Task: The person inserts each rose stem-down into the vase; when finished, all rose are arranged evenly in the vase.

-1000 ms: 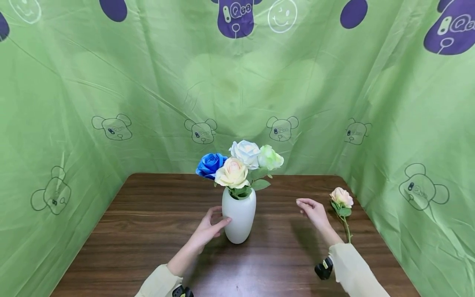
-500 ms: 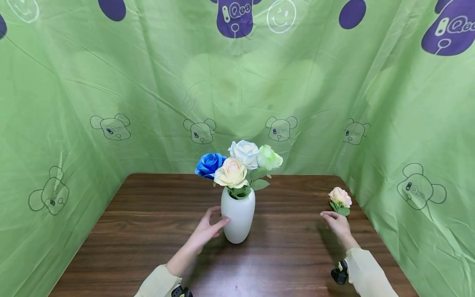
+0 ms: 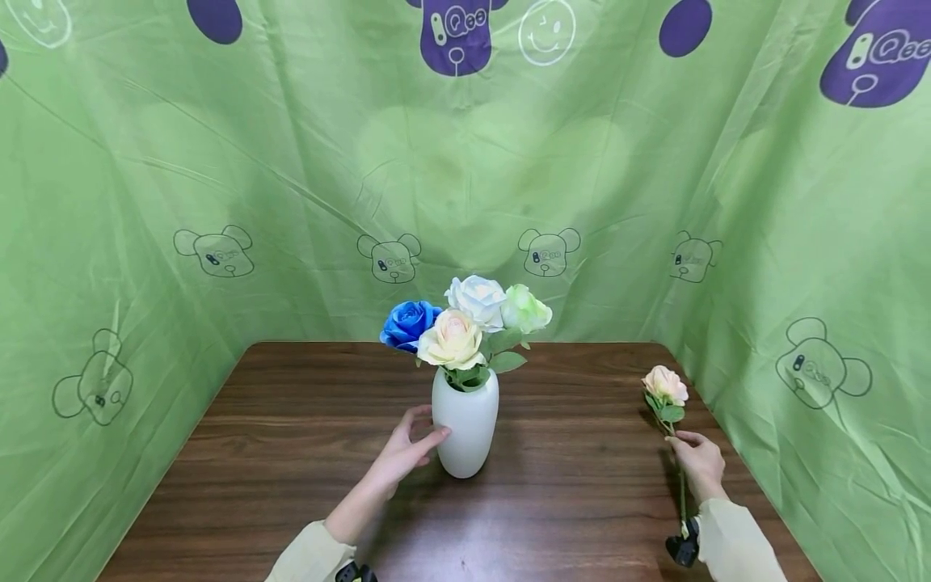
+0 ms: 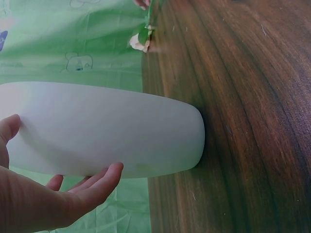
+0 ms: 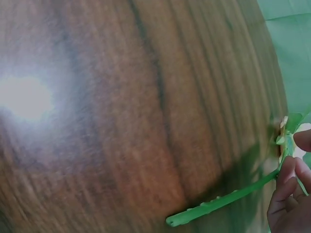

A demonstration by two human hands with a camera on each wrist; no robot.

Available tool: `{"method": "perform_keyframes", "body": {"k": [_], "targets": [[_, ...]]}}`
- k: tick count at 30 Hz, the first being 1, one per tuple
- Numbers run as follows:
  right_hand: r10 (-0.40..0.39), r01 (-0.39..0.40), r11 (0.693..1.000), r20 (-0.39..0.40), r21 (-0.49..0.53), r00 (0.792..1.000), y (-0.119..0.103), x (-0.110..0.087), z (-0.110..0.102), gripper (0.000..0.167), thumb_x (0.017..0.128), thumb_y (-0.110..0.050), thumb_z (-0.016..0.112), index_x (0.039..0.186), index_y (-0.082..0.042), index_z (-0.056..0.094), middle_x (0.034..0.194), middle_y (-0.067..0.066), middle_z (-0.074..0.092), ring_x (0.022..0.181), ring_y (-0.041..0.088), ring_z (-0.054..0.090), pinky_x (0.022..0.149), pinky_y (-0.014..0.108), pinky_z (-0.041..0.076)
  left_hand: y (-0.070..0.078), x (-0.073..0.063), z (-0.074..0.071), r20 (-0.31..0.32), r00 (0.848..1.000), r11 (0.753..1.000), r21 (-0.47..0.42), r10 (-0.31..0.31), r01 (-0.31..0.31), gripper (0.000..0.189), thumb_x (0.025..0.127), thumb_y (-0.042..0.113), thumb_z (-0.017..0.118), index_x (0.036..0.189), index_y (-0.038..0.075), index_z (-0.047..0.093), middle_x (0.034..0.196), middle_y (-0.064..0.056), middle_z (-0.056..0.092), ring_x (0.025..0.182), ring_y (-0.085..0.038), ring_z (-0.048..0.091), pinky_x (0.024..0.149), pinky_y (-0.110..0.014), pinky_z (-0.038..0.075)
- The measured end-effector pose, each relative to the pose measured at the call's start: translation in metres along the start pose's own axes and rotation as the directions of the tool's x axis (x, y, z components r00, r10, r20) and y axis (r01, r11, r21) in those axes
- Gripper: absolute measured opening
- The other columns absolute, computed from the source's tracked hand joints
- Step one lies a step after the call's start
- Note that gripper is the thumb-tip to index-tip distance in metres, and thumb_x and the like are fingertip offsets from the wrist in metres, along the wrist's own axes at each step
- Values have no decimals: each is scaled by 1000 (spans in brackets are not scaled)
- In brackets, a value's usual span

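Note:
A white vase (image 3: 466, 428) stands upright near the middle of the table, holding a blue rose (image 3: 409, 325), a cream rose (image 3: 452, 339), a pale blue-white rose (image 3: 476, 302) and a light green flower (image 3: 525, 309). My left hand (image 3: 402, 455) holds the vase from its left side; in the left wrist view, thumb and fingers spread along the white wall. At the right, my right hand (image 3: 700, 462) pinches the green stem of a pale pink rose (image 3: 665, 385) below its leaves. The right wrist view shows the stem (image 5: 223, 200) running down to its cut end.
The brown wooden table (image 3: 305, 420) has rounded far corners. Green printed cloth (image 3: 465, 178) hangs behind it and along both sides. Black wrist cameras (image 3: 682, 546) sit at the sleeves.
My right hand has moved right and toward me, from beside the pink rose to its stem, and now pinches it. My left hand and the vase stay in place.

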State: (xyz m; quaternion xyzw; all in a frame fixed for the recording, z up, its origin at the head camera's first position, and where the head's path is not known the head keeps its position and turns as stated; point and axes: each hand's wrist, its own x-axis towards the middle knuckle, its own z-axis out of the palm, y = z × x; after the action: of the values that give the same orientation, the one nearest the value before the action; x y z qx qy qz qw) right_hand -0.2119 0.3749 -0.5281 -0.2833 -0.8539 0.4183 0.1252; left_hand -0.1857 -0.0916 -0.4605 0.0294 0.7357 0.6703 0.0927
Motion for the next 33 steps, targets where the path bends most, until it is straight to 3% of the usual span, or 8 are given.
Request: {"method": "perform_keyframes", "body": {"k": [4,8,11,17,22,26,29,33], "targets": [[22,-21,999,12,-38,1000,7,-3,-3,41,80,-26,61,106,5,56,81,15,61,82,34,50,68,41,37,0,-1,0,-2,1000,1000,2,1,-1,61,81,33,64,127,6,35,126,-23,38,104,-32,47,75,-47,43],[26,-24,998,24,-50,999,10,-4,0,37,80,-23,60,104,5,57,71,9,61,62,25,54,64,38,37,2,-1,0,-6,1000,1000,-5,3,-3,61,81,32,63,127,5,35,126,-23,38,104,-32,47,75,-48,43],[19,-19,1000,26,-9,999,11,-5,5,34,79,-20,60,103,5,58,63,4,61,51,17,53,61,33,36,2,-1,0,-6,1000,1000,-7,2,-2,60,82,31,63,127,6,35,127,-23,38,105,-32,46,74,-47,43],[4,-7,994,30,112,1000,-1,-9,16,32,80,-17,59,104,3,58,63,1,61,47,12,55,51,25,40,3,-1,0,1,1000,1000,-4,-5,5,61,81,33,63,127,6,34,127,-22,38,106,-32,45,74,-46,43],[-55,42,977,57,211,997,-15,-15,26,30,81,-15,59,105,2,55,66,2,63,45,10,55,45,21,40,3,-2,1,0,1000,1000,-2,-7,7,63,81,34,63,128,5,34,126,-20,39,105,-32,46,77,-49,42],[-127,94,922,65,375,990,-17,-15,37,26,80,-12,60,101,2,53,65,0,63,41,9,52,43,20,40,2,-1,0,3,1000,1000,4,0,0,62,81,34,63,127,4,34,126,-21,38,105,-32,46,76,-49,42],[-199,135,848,72,512,977,-5,-5,52,21,80,-14,64,97,-6,54,66,-2,63,41,8,52,44,19,42,2,-1,0,5,1000,1000,11,7,-7,62,82,34,62,128,3,34,126,-22,38,105,-33,46,75,-47,43],[-319,197,745,81,637,944,14,10,70,20,78,-16,67,94,-14,55,70,-2,63,42,8,53,44,21,44,3,-2,0,7,1000,1000,11,5,-5,62,82,34,62,128,4,33,126,-22,38,105,-33,46,74,-45,44]]}}
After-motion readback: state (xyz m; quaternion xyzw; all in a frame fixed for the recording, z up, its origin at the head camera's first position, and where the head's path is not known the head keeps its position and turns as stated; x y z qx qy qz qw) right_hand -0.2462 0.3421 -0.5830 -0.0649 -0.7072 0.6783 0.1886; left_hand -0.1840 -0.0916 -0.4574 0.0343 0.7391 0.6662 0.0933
